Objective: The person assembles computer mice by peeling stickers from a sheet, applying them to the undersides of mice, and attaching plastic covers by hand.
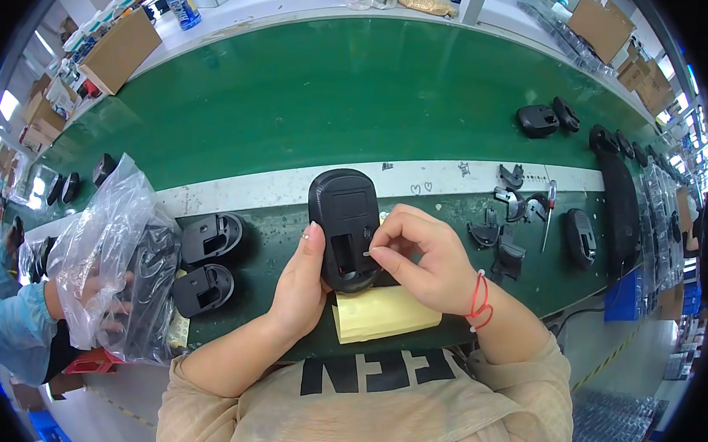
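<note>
My left hand (301,290) grips a black computer mouse (347,209) by its left side, thumb along the edge. The mouse is held underside up, and an open recess shows in its lower half. At the mouse's lower right, my right hand (416,252) has thumb and forefinger pinched together. A tiny pale bit shows at those fingertips, too small to name. Below the mouse lies a yellow paper sheet (385,317), partly covered by it. Two more black mice (204,290) rest underside up to the left of my left hand.
A clear plastic bag (101,240) is held by a co-worker in a blue sleeve (13,307) at left. Loose black mouse shells (509,253), a screwdriver (548,215) and another mouse (580,237) lie at right. Beyond the white strip runs a green surface (320,99).
</note>
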The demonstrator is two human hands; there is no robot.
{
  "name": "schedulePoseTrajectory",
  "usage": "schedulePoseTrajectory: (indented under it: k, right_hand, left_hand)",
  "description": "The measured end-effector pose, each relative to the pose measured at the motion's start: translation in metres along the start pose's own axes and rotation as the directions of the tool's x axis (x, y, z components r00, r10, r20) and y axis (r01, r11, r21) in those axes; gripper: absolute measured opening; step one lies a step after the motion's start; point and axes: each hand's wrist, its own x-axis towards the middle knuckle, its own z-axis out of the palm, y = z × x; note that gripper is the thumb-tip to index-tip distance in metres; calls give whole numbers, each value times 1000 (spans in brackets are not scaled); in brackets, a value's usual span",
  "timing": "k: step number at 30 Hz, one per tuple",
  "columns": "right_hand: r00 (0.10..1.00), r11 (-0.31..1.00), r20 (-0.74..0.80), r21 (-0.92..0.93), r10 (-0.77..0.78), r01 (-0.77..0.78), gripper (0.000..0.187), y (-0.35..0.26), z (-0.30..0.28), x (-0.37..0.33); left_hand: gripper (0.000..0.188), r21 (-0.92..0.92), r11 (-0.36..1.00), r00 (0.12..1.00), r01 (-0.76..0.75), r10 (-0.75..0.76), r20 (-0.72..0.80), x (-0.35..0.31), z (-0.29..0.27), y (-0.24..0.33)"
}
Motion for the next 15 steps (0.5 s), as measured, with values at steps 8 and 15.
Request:
schedulePoseTrajectory:
  k: [8,15]
  right_hand:
    - [999,990,33,-136,-40,44,5,-2,-1,1]
    - [998,995,56,-97,-24,30,6,-3,-1,2]
  left_hand:
    - [48,84,996,999,-34,35,-14,-1,-1,-1]
    - [42,83,993,996,-86,85,12,0,1,-1]
